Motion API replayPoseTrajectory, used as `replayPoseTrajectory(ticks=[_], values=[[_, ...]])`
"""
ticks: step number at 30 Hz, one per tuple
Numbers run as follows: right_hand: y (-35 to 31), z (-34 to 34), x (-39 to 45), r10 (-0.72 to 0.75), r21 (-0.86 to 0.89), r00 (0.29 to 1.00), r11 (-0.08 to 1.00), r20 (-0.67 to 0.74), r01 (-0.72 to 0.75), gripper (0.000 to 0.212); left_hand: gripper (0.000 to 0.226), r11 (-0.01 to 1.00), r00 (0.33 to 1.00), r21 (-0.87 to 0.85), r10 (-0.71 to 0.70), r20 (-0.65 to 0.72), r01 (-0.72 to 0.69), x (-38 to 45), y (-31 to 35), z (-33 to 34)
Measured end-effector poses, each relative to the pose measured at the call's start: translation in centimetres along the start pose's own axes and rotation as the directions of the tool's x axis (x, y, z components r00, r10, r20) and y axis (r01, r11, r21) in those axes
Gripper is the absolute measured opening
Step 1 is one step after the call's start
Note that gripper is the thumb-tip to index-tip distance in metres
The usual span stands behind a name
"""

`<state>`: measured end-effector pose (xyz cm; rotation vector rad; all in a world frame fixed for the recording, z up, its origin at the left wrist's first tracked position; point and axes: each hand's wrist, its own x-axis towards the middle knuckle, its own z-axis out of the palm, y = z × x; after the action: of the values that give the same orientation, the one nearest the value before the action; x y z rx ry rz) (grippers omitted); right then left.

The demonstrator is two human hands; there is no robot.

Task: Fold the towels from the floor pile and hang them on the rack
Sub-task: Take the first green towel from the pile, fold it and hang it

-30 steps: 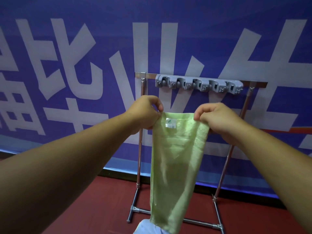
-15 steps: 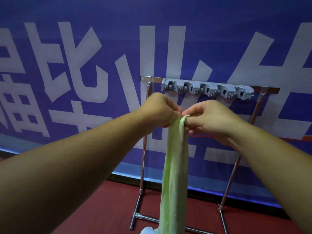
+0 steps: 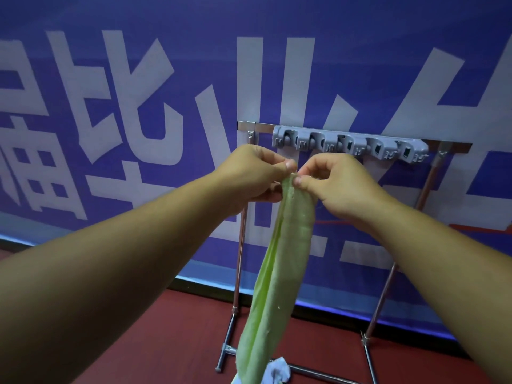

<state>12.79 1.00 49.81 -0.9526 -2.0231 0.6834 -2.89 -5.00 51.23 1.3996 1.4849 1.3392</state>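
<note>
Both hands were up in front of the rack. Left hand (image 3: 255, 173) and right hand (image 3: 338, 187) each pinched the top edge of the pale green soft cloth towel (image 3: 279, 261), fingertips nearly touching, fingers curled tight on the fabric. The towel hung straight down from the pinch as a narrow lengthwise-folded strip, its lower end near the floor at the bottom of the view.

My read on handling: light, limp, no stiffness, so it would sag and unfold wherever it wasn't held. Top corners looked like the right hold, keeping the layers stacked together.

Surroundings: chrome tube rack (image 3: 243, 217) stood just behind the towel, with a grey plastic strip of clip holders (image 3: 349, 145) on its top bar. Blue banner with large white characters (image 3: 138, 106) behind. Bluish-white cloth (image 3: 278, 371) lay on the red floor (image 3: 166, 342) by the rack's base. Nothing seemed to block the way to the bar.
</note>
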Motion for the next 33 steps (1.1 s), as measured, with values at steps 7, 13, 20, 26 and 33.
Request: replayPoseTrajectory(ticks=[7,13,20,26,33], values=[[-0.4,0.0,0.1,-0.054,0.066,0.998,0.996,-0.031,0.056,0.019,0.016,0.984,0.992,0.125,0.123,0.03,-0.126,-0.2,-0.2,-0.4],[0.4,-0.5,0.1,-0.082,-0.07,0.995,0.994,0.054,0.086,0.01,0.009,0.978,0.981,0.1,0.19,-0.039,-0.185,-0.2,0.1,-1.1],[0.4,0.5,0.4,-0.157,-0.052,0.979,0.987,-0.131,0.152,0.01,0.007,0.949,0.965,0.189,0.262,-0.025,-0.253,-0.4,-0.6,-0.2],[-0.1,0.8,0.4,-0.14,-0.049,0.981,0.99,-0.137,0.134,0.016,0.01,0.971,0.978,0.123,0.208,-0.01,-0.205,-0.2,-1.1,0.1],[-0.5,1.0,0.4,-0.059,0.029,0.993,0.998,-0.105,0.062,0.016,0.018,0.969,0.976,0.111,0.217,0.028,-0.219,-0.6,-0.8,0.1]])
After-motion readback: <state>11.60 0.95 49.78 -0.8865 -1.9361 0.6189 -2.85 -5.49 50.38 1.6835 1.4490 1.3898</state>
